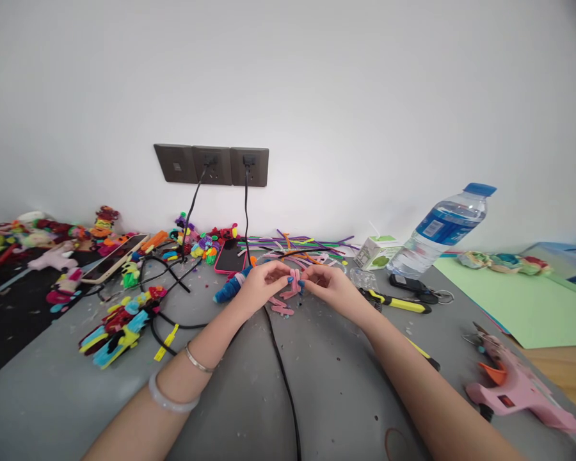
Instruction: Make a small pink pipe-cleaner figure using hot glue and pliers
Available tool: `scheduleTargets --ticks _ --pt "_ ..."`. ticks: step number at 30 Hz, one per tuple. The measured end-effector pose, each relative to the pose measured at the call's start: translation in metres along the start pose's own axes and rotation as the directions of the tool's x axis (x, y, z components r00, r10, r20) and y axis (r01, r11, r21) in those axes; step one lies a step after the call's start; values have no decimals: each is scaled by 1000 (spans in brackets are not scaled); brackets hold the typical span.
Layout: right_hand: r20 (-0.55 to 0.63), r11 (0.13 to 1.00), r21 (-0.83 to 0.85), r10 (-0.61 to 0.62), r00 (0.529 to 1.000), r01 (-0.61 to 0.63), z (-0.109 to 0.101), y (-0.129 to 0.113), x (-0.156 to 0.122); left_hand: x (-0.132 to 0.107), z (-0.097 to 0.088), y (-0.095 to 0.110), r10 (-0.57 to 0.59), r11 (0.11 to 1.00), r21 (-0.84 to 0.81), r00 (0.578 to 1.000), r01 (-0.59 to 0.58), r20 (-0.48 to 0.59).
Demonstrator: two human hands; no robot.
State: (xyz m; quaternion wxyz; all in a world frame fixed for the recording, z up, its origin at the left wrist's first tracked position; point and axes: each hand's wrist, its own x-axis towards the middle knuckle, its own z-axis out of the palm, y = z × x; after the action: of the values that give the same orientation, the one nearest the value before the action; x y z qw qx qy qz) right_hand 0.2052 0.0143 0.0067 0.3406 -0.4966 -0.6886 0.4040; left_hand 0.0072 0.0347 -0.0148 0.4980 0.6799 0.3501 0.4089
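Note:
Both hands meet over the middle of the grey table. Between the fingertips of my left hand (265, 282) and my right hand (329, 286) is a bent pink pipe cleaner (294, 282), pinched from either side. More short pink pipe cleaner pieces (281, 309) lie on the table just below the fingers. Beside my left hand rests a blue fuzzy bundle (228, 289), partly covered by the wrist. Behind the hands, long loose pipe cleaners (312, 243) in purple, green and orange are spread along the wall.
Pipe cleaner figures (120, 323) and a phone (118, 257) are at left; a red-edged phone (231, 256) lies further back. Black cables (283, 371) cross the table. To the right are a water bottle (441, 227), drink carton (377, 252), yellow-handled pliers (398, 302) and pink glue gun (513, 390).

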Motion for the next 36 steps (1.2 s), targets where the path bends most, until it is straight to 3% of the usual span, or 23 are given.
scheduleTargets --ticks 15,23,29,36 --pt "24 1000 -21 -5 1000 6 1 -1 -1 -2 1 4 -42 999 -25 999 42 -14" --pt "34 999 -42 -27 999 29 2 -2 -2 -1 -1 1 -7 1000 -25 1000 7 14" --pt "10 993 -99 -67 998 68 3 -2 -3 -1 0 4 19 999 -41 1000 -18 7" --pt "-21 980 -167 -115 993 109 5 -1 -3 -2 1 3 -32 997 -68 999 31 -12"
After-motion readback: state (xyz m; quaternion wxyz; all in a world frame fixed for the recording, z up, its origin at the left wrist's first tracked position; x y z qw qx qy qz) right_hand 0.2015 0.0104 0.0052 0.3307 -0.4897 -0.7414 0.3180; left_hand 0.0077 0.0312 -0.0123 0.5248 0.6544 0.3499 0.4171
